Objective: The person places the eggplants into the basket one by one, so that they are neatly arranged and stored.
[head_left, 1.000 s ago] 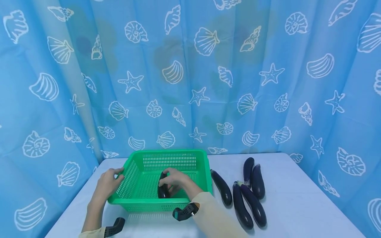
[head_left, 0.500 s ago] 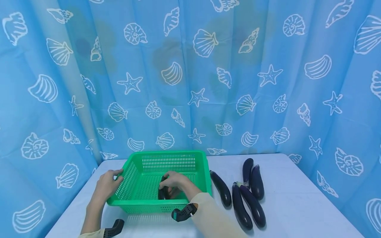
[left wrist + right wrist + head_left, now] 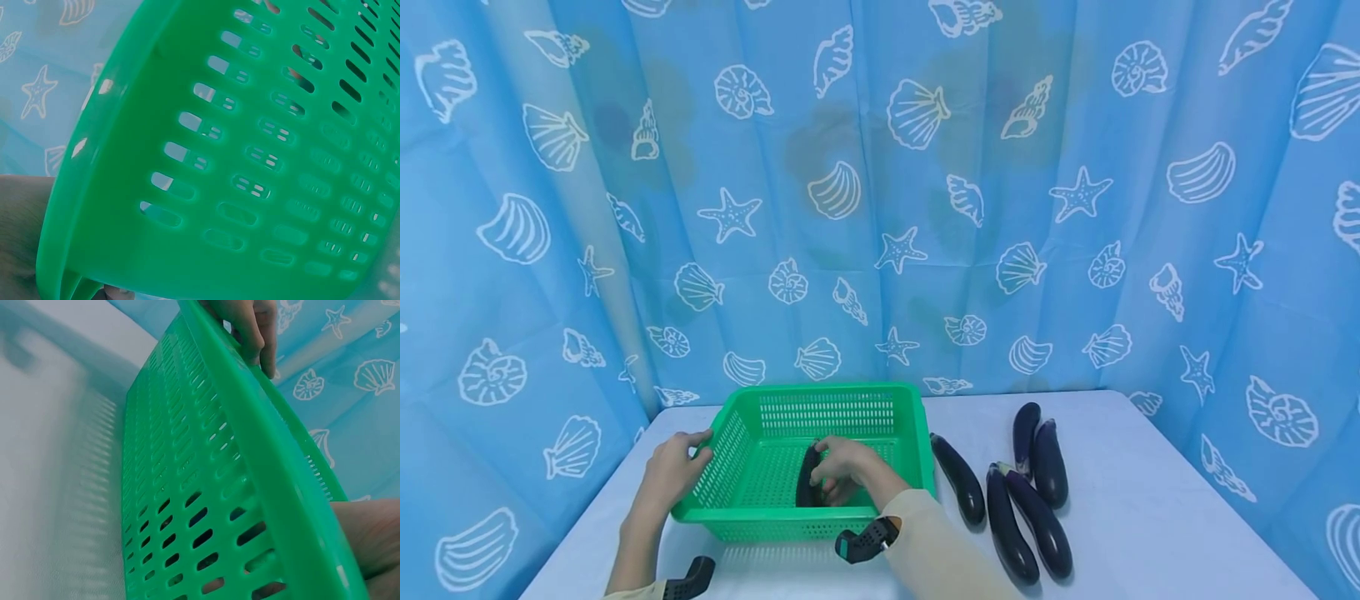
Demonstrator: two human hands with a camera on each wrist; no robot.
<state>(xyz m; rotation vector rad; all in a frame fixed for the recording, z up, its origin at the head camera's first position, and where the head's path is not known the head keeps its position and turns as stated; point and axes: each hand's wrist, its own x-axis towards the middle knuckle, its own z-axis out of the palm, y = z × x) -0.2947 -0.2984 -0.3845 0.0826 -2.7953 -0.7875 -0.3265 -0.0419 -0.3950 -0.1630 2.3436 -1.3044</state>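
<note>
A green plastic basket [image 3: 820,525] with slotted walls stands on the table. My left hand [image 3: 670,471] holds its left rim, thumb outside and fingertips at the edge; in the right wrist view the fingers [image 3: 250,337] reach over the rim. Inside the basket, an eggplant [image 3: 807,479] lies lengthwise on the floor, its near end hidden by the front wall. My right hand [image 3: 846,467] is down in the basket at the eggplant's right side, with the thumb against it and the fingers loosened. The basket wall hides most of this hand in the right wrist view.
To the basket's right, one eggplant [image 3: 958,479] lies close along the wall. Farther right are a crossing pair, with a near eggplant [image 3: 1011,525] on its left, and two behind, including a far eggplant [image 3: 1049,462]. A blue shell-print curtain [image 3: 880,208] hangs behind the table.
My right hand's fingers have slid off the top of the eggplant to its right side, leaving more of it showing. The left hand has stayed on the rim.
</note>
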